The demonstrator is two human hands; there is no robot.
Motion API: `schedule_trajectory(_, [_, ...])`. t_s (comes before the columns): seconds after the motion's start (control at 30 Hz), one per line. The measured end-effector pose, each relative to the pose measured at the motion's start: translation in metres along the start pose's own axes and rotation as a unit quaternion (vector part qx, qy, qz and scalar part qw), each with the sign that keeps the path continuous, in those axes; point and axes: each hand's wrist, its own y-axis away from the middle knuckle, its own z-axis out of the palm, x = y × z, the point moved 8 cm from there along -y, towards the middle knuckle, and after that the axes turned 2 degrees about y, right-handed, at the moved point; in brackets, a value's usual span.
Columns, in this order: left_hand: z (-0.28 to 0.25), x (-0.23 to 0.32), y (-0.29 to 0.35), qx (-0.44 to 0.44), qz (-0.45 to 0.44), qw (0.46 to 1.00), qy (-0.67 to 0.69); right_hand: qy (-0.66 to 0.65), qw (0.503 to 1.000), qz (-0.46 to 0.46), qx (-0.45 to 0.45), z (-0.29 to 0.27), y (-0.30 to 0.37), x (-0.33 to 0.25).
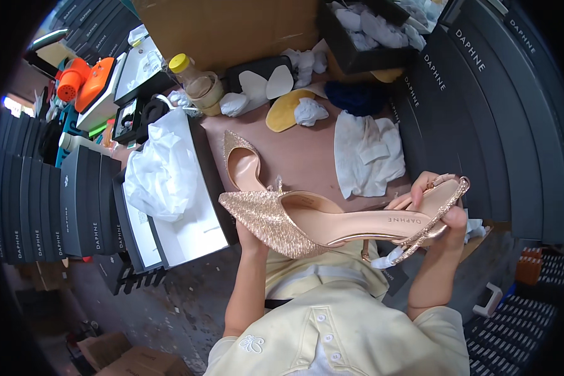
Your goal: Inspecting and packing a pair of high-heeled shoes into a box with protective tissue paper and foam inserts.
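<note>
while right grip [452, 221] clasps heel end of glittery shoe [272, 222], left grip [249, 239] sits behind toe, fingers hidden, cannot tell if closed; should left support slip, toe may tip, scraping second shoe [243, 161] on desk [301, 156] just beyond left grip.

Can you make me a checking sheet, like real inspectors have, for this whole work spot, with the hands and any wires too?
Surface: brownish-pink flat tabletop, partly covered.
Work things: glittery rose-gold pointed shoe, held up; matching glittery shoe, resting on the tabletop.
Clutter: clear bottle with a yellow cap; flat yellow pad; wrinkled white cloth-like sheet; white-lined dark box holding crumpled white paper.
Left hand: under the held shoe's toe end, mostly hidden.
Right hand: gripping its heel end.
Cables: nothing seen for certain.
Surroundings: dark grey boxes at right; brown cardboard panel behind.
</note>
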Motion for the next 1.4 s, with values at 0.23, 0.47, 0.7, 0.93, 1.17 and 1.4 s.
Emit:
schedule_trajectory(0.23, [-0.028, -0.017, -0.015, 0.007, -0.041, 0.999, -0.010, 0.015, 0.999, -0.020, -0.033, 0.013, 0.001, -0.001])
schedule_trajectory(0.47, [0.034, -0.001, 0.059, -0.027, 0.010, 0.994, -0.102, 0.040, 0.996, -0.061, -0.046, 0.004, 0.022, 0.002])
schedule_trajectory(0.7, [0.032, -0.004, 0.083, -0.063, 0.059, 0.992, -0.097, 0.093, 0.992, -0.035, -0.078, 0.029, 0.031, -0.002])
schedule_trajectory(0.93, [0.036, 0.009, 0.105, -0.082, 0.068, 0.985, -0.132, 0.090, 0.992, -0.049, -0.074, 0.024, 0.046, 0.000])
schedule_trajectory(1.17, [0.031, 0.001, 0.102, -0.081, 0.065, 0.987, -0.123, 0.139, 0.986, -0.082, -0.029, 0.021, 0.056, -0.009])
schedule_trajectory(1.4, [0.036, -0.001, 0.107, -0.072, 0.031, 0.987, -0.139, 0.205, 0.969, -0.139, 0.019, 0.021, 0.061, -0.017])
